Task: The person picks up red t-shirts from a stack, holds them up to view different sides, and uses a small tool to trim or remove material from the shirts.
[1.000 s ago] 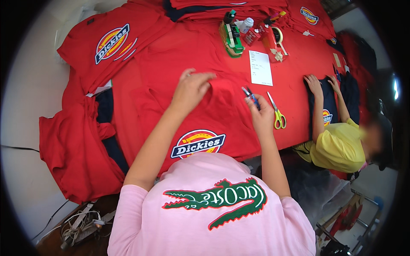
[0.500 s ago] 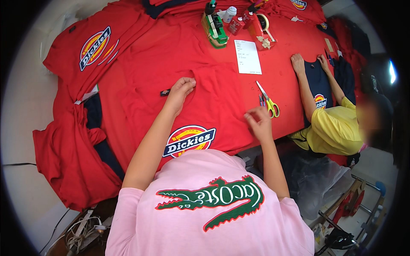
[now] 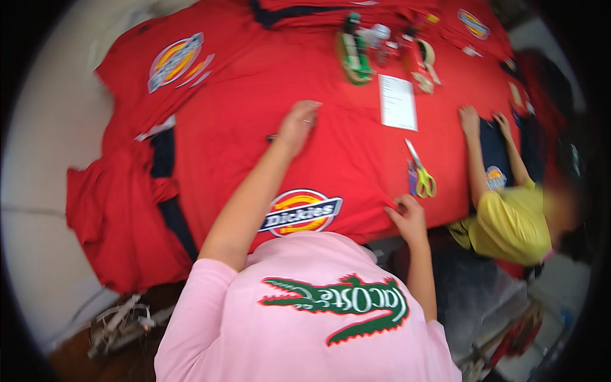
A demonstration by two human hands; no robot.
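A red shirt (image 3: 356, 213) with a round printed emblem at its near end lies in front of me on the red-covered table. My left hand (image 3: 298, 127) is on the far part of this shirt, fingers together and seemingly pinching the cloth; blur softens the fingertips. At the shirt's near right edge, my right hand (image 3: 409, 219) pinches the fabric between thumb and fingers, drawing a small point of cloth outward. A small dark label (image 3: 272, 137) shows partly from behind my left wrist.
Yellow-handled scissors (image 3: 425, 181) and a small blue tool (image 3: 412, 180) lie beyond my right hand. Farther off are a white paper sheet (image 3: 398, 105), a green tape dispenser (image 3: 356, 54) and more red shirts (image 3: 121, 219). At right, a co-worker in yellow (image 3: 509, 223) handles a navy garment (image 3: 491, 149).
My right hand, its fingers apart at the shirt's edge before, now pinches the cloth there. My left hand has shifted slightly away from me on the fabric. The whole view has swung.
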